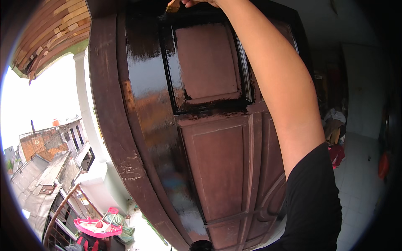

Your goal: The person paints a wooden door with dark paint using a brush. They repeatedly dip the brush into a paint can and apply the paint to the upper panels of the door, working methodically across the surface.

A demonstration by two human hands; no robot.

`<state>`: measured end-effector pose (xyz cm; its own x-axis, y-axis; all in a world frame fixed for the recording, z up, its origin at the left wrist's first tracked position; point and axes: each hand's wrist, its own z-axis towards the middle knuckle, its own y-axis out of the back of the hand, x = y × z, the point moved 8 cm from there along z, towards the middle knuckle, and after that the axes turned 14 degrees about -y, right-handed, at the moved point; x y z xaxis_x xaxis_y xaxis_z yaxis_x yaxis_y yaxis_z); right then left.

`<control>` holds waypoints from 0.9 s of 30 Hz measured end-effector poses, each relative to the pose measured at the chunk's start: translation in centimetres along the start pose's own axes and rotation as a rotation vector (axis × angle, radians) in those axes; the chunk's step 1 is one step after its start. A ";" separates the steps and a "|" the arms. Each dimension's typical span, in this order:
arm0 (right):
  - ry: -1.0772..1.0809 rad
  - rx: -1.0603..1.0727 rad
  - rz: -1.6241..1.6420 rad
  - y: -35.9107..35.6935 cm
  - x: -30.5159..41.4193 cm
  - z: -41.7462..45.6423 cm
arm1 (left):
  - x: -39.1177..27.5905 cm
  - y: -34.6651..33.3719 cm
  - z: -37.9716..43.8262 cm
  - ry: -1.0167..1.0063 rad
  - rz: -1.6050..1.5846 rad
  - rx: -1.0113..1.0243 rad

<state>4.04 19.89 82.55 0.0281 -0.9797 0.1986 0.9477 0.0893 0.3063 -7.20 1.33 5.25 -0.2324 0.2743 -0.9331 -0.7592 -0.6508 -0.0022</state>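
My right hand [201, 2] is at the top edge of the view, partly cut off, its fingers around a paintbrush [173, 6]. The brush touches the upper left part of a panelled wooden door [207, 62]. Glossy black paint [150, 78] covers the door's left stile and the moulding around its upper panel. That panel's middle and the lower panels [220, 166] are dull reddish brown. My left hand is out of view. At the bottom edge sits a round black object [201, 245], too cut off to identify.
A brown door frame [106, 94] with scuffed paint and a metal hinge [128, 95] stand left of the door. Further left, a pink plastic tub [99, 228] lies beside a rope-like rail [62, 204]. Piled cloths [335, 125] rest on the tiled floor [358, 188] at right.
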 end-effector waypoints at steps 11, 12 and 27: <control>-0.431 -0.229 0.247 13.2 -16.1 -4.4 | -2.5 -0.3 -0.6 0.090 0.121 0.050; -0.399 -0.225 0.199 14.1 -15.3 -4.5 | -0.9 -0.1 -0.8 0.141 -0.006 -0.039; -0.112 -0.465 -0.148 11.1 -9.9 -11.9 | -2.9 -2.5 0.0 -0.020 -0.146 0.142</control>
<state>18.07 28.45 72.94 -0.1272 -0.9483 0.2908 0.9811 -0.1634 -0.1036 -4.64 2.18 8.03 -0.1240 0.3734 -0.9194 -0.8637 -0.4967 -0.0852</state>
